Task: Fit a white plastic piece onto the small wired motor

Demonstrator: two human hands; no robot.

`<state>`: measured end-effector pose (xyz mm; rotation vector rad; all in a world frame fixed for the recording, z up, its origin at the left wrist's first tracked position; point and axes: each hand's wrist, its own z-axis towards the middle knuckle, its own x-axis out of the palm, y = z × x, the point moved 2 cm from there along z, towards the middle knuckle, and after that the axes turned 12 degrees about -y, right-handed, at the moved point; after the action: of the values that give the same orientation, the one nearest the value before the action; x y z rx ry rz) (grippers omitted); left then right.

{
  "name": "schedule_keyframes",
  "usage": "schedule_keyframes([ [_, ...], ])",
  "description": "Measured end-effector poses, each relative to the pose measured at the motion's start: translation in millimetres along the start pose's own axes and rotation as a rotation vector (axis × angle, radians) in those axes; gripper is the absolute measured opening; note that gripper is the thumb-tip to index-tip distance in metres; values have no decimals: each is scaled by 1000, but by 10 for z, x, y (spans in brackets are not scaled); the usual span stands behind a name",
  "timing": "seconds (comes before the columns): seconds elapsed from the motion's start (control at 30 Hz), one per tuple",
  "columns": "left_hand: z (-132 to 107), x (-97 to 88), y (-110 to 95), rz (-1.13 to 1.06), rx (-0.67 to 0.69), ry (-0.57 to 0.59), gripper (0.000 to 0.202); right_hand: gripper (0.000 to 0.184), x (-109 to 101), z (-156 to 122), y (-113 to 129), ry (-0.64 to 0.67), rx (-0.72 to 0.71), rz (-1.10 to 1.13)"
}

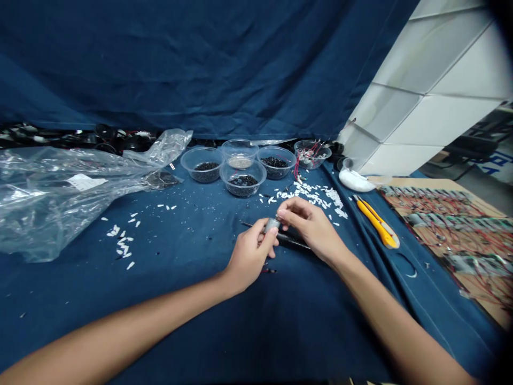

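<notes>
A small grey metal cylinder (272, 224) is gripped between the thumb and fingers of my left hand (249, 256), above the middle of the blue cloth. My right hand (308, 227) has its thumb and index finger pinched together at the cylinder's upper right end. Whatever lies between those fingertips is too small to make out. Beneath both hands lies a long black tool (294, 242) with a thin tip pointing left; my hands partly cover it. A short piece with dark and red wires (270, 271) rests on the cloth just below my left hand.
Clear bowls of small black parts (243, 184) and a bowl with red wires (312, 155) stand behind. White scraps (316, 195) are scattered about. A yellow utility knife (377, 223) and a board of wired parts (449, 224) lie right, a plastic bag (52, 203) left.
</notes>
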<state>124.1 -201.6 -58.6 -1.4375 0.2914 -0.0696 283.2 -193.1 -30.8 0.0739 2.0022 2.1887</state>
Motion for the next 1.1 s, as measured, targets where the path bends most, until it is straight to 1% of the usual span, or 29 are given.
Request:
schedule_keyframes([
  [0.07, -5, -77, -112, -54, 31, 23, 32, 20, -8, -44, 74, -23, 19, 78],
  [0.17, -37, -267, -333, -139, 49, 28, 39, 20, 3, -156, 144, -70, 79, 287],
  [0.23, -64, -432, -504, -210, 68, 3, 33, 19, 56, -270, 147, -66, 106, 355],
  [0.27, -78, -517, -596, -255, 80, -3, 26, 19, 103, -336, 133, -32, 127, 364],
  [0.3, -92, -599, -689, -306, 86, 8, 19, 19, 160, -404, 111, 16, 151, 363],
  [0.37, -129, -748, -875, -409, 66, 64, 9, 21, 288, -526, 49, 150, 201, 313],
  [0.43, -177, -874, -1044, -494, 16, 113, 7, 23, 388, -595, -17, 235, 211, 243],
  [0.5, -229, -972, -1172, -574, -44, 136, 7, 25, 434, -593, -78, 254, 188, 170],
  [0.57, -272, -1039, -1237, -635, -111, 153, 7, 26, 426, -543, -131, 228, 148, 116],
  [0.67, -289, -1096, -1224, -680, -187, 165, 11, 25, 367, -459, -202, 193, 92, 75],
  [0.77, -261, -1108, -1154, -700, -188, 187, 18, 23, 321, -413, -252, 189, 29, 37],
  [0.83, -241, -1083, -1106, -687, -175, 214, 27, 22, 309, -397, -270, 184, -6, 25],
  [0.9, -225, -1025, -1058, -639, -160, 232, 42, 21, 306, -384, -282, 180, -34, 22],
  [0.97, -211, -932, -999, -575, -121, 224, 54, 20, 305, -378, -292, 187, -74, 9],
  [1.03, -195, -814, -912, -529, -71, 194, 56, 18, 306, -383, -304, 204, -133, -43],
  [1.1, -179, -689, -779, -511, -43, 164, 53, 15, 307, -400, -313, 218, -193, -115],
])
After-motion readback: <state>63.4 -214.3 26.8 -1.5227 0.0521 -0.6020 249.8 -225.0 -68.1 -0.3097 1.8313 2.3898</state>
